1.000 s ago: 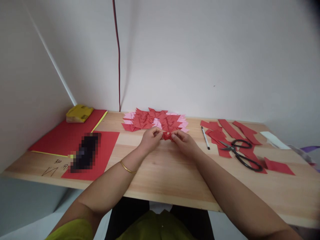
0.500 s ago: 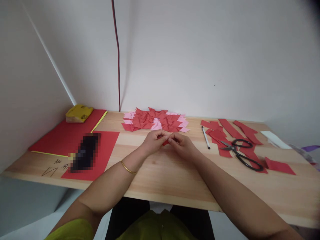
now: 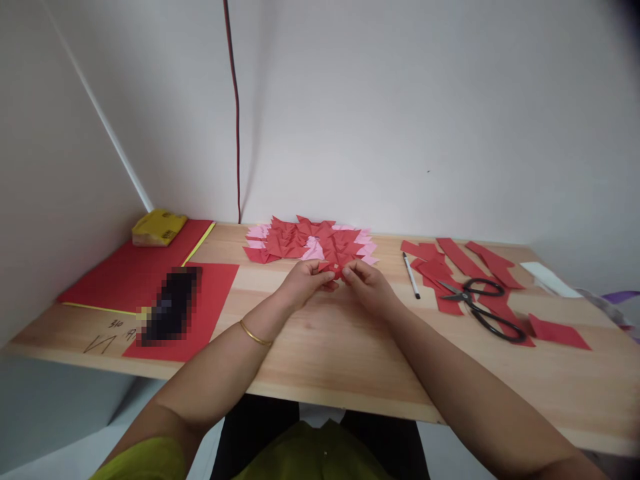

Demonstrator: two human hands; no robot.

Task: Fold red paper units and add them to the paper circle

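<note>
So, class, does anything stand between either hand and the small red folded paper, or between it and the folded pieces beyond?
Nothing visible does: left hand and right hand hold the folded red paper in front of the red and pink folded pieces; the scissors lie off right.

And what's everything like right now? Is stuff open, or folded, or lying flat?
Left hand: pinching the small red paper
Right hand: pinching its other side
Small red paper: folded, partly hidden
Scissors: open, lying partly over cut red paper
Pen: lying flat
Folded red and pink pieces: bunched near the wall
Large red sheet: lying flat
Yellow packet: can't tell if opened
</note>
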